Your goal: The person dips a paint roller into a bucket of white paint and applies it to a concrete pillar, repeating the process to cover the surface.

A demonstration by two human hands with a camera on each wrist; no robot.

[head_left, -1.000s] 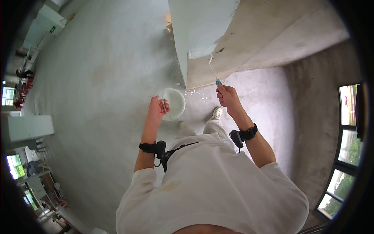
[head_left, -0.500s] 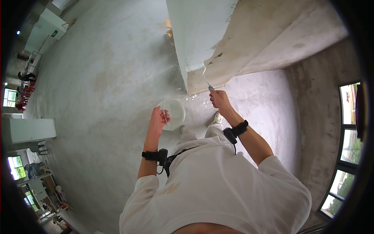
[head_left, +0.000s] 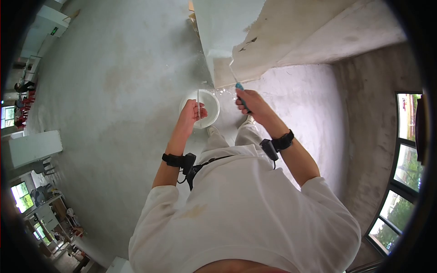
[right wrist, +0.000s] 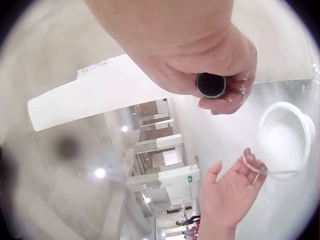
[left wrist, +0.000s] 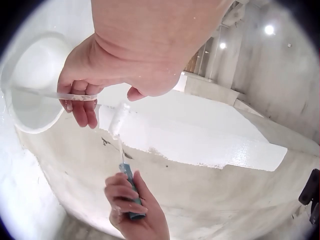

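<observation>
My left hand (head_left: 191,113) hooks its fingers round the thin handle (left wrist: 55,95) of a white bucket (head_left: 216,109), which hangs below and beside that hand. The thumb of this hand stands free of the handle. In my right hand (head_left: 255,105) is a small paint roller, gripped by its teal handle (head_left: 239,85). Its white, paint-coated sleeve (left wrist: 119,120) lies at the lower border of the fresh white paint (left wrist: 200,130) on the wall. Seen from the right wrist, the dark butt end of the handle (right wrist: 211,85) pokes out of the fist.
Bare, brownish wall (head_left: 273,45) borders the painted part. White paint spots (head_left: 223,92) dot the floor near the wall's bottom corner, close to my shoes (head_left: 212,131). Windows (head_left: 405,164) line the right side; furniture (head_left: 50,214) stands far left.
The roller has moved down and left along the wall towards its lower corner, and my right hand has turned, showing more of the handle. My left hand still holds the bucket.
</observation>
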